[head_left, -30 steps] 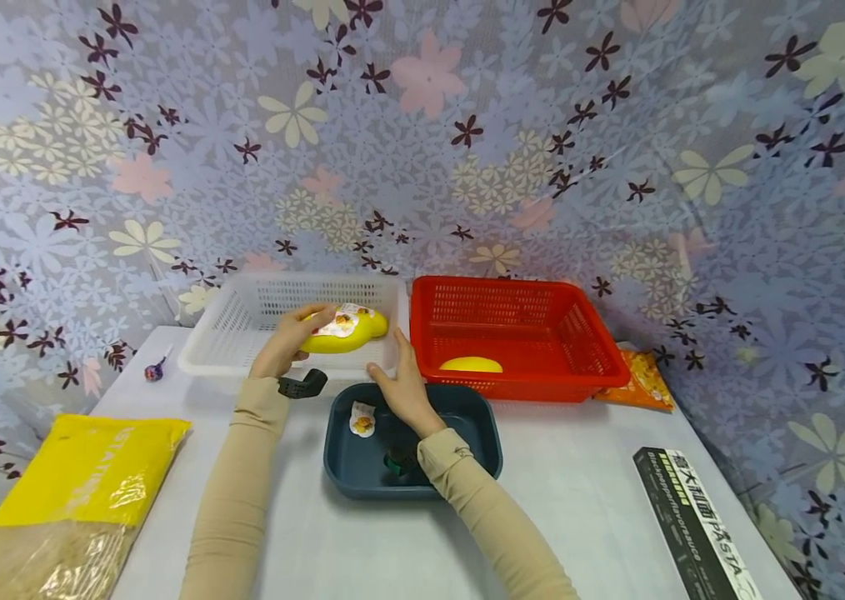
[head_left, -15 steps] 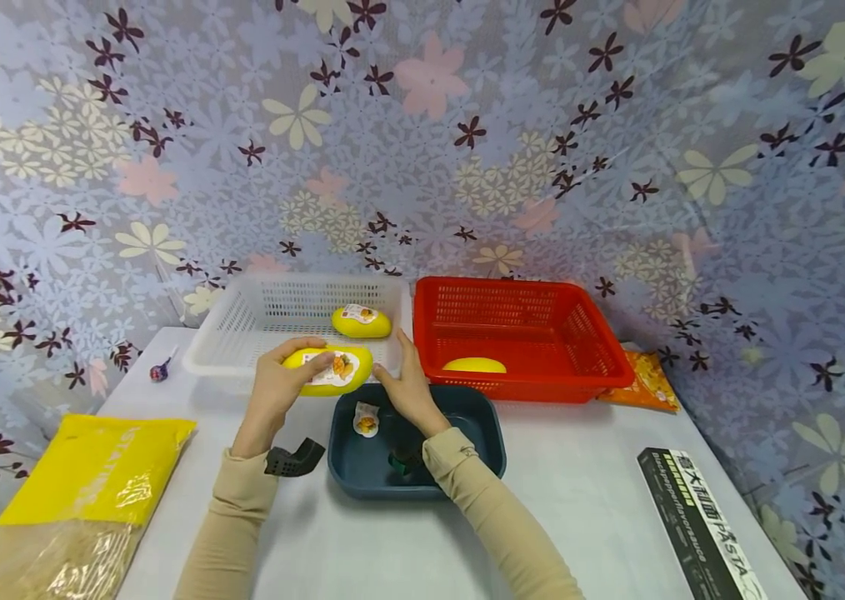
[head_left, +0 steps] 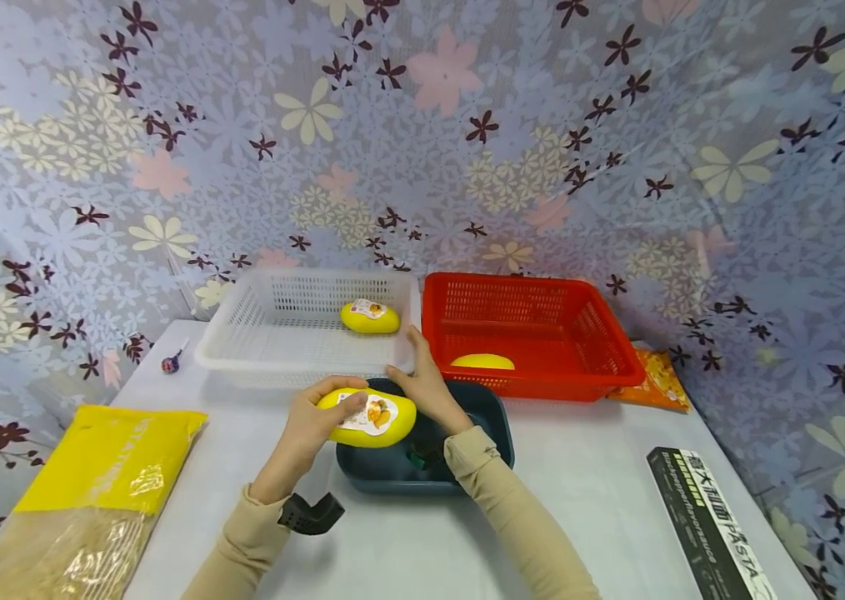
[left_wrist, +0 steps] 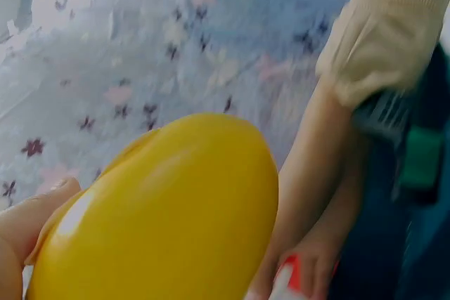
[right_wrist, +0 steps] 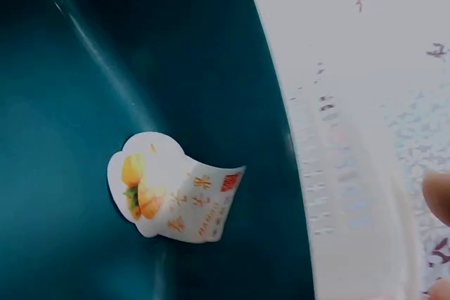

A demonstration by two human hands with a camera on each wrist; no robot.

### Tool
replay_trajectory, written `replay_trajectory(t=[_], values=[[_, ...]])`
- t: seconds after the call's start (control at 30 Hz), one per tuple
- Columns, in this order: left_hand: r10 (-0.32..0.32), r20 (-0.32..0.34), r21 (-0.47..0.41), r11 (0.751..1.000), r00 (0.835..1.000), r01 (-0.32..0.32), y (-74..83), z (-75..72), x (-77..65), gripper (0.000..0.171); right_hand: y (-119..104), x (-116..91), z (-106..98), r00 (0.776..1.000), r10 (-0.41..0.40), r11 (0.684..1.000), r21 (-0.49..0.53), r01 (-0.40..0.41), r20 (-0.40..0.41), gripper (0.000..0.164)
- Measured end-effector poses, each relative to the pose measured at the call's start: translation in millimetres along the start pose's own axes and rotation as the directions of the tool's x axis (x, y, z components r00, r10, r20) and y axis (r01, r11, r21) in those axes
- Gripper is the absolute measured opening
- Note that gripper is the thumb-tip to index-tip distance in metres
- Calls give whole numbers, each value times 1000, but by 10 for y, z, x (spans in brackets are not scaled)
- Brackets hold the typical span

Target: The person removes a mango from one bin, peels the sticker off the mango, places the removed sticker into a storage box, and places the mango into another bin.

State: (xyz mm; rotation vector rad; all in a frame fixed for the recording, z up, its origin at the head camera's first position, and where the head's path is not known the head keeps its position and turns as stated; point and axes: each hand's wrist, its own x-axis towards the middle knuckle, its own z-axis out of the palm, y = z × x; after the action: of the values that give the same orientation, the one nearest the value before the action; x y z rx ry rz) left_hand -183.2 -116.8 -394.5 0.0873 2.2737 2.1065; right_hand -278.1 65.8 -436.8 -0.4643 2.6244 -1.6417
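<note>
A yellow mango (head_left: pixel 387 423) with a white printed label is held in my left hand (head_left: pixel 306 429) over the left part of the dark teal basin (head_left: pixel 392 482). Its smooth side fills much of the left wrist view as a yellow curve (left_wrist: pixel 176 209). My right hand (head_left: pixel 430 390) is at the front right corner of the white basket (head_left: pixel 287 367), thumb and fingers spread; its exact contact with the rim is unclear. Another labelled mango (head_left: pixel 370 323) lies inside that basket. In the right wrist view, a loose mango label (right_wrist: pixel 169 187) lies in the basin.
A red basket (head_left: pixel 535 386) at the right holds a yellow rounded thing (head_left: pixel 482 362). Around the table are an orange packet (head_left: pixel 662 382), a pasta box (head_left: pixel 707 517), a yellow bag (head_left: pixel 100 467) and a lollipop (head_left: pixel 171 363).
My left hand has carried the mango from over the white basket toward me and right, over the basin. The mango left in the basket came into sight. My right hand has stayed at the corner.
</note>
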Motion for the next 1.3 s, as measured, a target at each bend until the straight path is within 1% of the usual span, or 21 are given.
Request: replay_trajectory(t=[0.1,0.17,0.23,0.3,0.43,0.53,0.6,0.63,0.7,0.8,0.9,0.97,1.03,1.1,1.17,1.23,1.3], values=[[24,59,22,999,998,-25,4,84,-92,32,-52,-107,-94,999,14,1000,27,-15,36,82],[43,83,45,998,996,-47,-6,137,-146,30,-67,-196,-166,998,17,999,42,-20,65,82],[59,96,44,997,994,-63,-27,192,-196,29,-69,-300,-243,995,12,998,58,-17,95,81],[62,85,10,998,994,-63,-59,252,-244,27,-65,-413,-315,993,11,997,76,-20,117,79],[51,33,-77,996,998,-48,-132,398,-332,26,-30,-614,-428,990,-19,992,123,2,139,75],[56,36,-85,995,998,-53,-190,513,-406,26,1,-753,-487,990,-44,988,155,23,132,73],[59,64,-82,995,996,-53,-232,576,-468,26,23,-839,-525,991,-52,983,179,29,124,71],[51,81,-85,995,995,-44,-253,600,-504,26,32,-877,-545,991,-57,981,192,33,118,70],[26,120,-86,996,992,-15,-296,640,-581,27,55,-935,-583,991,-77,976,211,52,108,69],[-13,192,-79,996,981,28,-381,719,-699,29,84,-1013,-660,990,-117,969,230,94,85,67],[-20,261,-46,998,965,34,-499,772,-794,29,82,-1080,-688,983,-159,959,250,133,87,64],[-18,302,-21,999,953,25,-593,806,-847,30,81,-1158,-705,978,-178,956,256,145,109,63],[-19,325,11,1000,946,17,-689,822,-891,30,83,-1254,-720,973,-181,958,250,141,144,61],[-29,327,59,998,944,11,-771,806,-929,30,85,-1353,-728,969,-174,961,246,127,178,59],[-34,318,117,993,947,-4,-829,765,-959,29,84,-1443,-726,965,-165,962,251,112,205,55],[-24,305,186,982,952,-35,-860,712,-980,28,79,-1528,-709,958,-167,956,274,100,232,52],[3,294,255,964,956,-81,-868,655,-997,28,76,-1615,-677,949,-176,948,305,92,261,50]])
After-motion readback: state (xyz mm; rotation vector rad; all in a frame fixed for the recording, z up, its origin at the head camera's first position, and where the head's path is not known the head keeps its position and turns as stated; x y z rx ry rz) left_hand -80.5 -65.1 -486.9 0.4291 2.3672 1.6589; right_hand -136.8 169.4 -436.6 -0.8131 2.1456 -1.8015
